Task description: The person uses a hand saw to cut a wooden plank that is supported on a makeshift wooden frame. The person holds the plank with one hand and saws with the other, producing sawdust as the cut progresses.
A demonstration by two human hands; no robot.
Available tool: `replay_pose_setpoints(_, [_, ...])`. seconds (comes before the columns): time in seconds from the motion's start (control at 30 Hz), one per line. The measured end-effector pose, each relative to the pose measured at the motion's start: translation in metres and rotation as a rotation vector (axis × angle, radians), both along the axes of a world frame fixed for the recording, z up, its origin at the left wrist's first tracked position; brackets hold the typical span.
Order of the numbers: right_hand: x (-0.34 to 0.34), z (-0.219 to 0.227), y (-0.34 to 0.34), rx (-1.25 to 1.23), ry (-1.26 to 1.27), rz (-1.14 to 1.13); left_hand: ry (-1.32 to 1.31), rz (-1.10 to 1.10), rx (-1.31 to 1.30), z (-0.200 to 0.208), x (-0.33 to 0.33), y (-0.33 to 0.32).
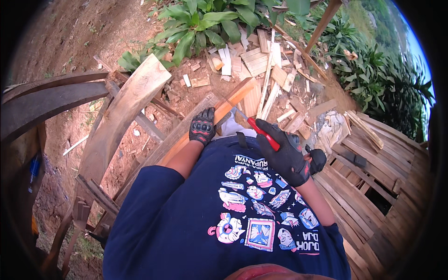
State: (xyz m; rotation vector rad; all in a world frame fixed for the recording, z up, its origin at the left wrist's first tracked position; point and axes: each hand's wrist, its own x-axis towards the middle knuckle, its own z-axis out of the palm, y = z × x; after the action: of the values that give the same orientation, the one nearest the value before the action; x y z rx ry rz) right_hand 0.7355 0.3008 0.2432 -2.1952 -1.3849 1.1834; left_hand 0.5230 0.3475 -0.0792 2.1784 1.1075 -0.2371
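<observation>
A long wooden beam (238,95) runs slantwise in front of me, one face weathered grey and the other fresh orange-brown. My left hand (203,127), in a black glove with knuckle guards, is closed over the beam, pressing on its top. A saw with a red handle (264,134) is in my right hand (287,151), which wears a matching glove with its fingers wrapped round the handle. Its thin blade (240,113) reaches up and left to the beam, just right of my left hand. Where the blade meets the wood is hard to make out.
Wood offcuts (254,60) litter the soil ahead. Thick curved timber (112,116) and dark curved beams (56,100) stand at left. Stacked planks (368,163) lie at right. Leafy plants (200,25) grow at the far side, near a slanted post (323,25).
</observation>
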Motion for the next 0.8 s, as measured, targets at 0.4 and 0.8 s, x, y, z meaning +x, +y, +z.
replay_pose_setpoints(0.4, [0.007, -0.022, 0.084, -0.062, -0.129, 0.094, -0.058, 0.019, 0.004, -0.017, -0.004, -0.005])
replay_pose_setpoints(0.8, [-0.01, -0.06, 0.088, 0.062, -0.171, 0.226, -0.041, 0.028, -0.036, -0.018, -0.006, -0.004])
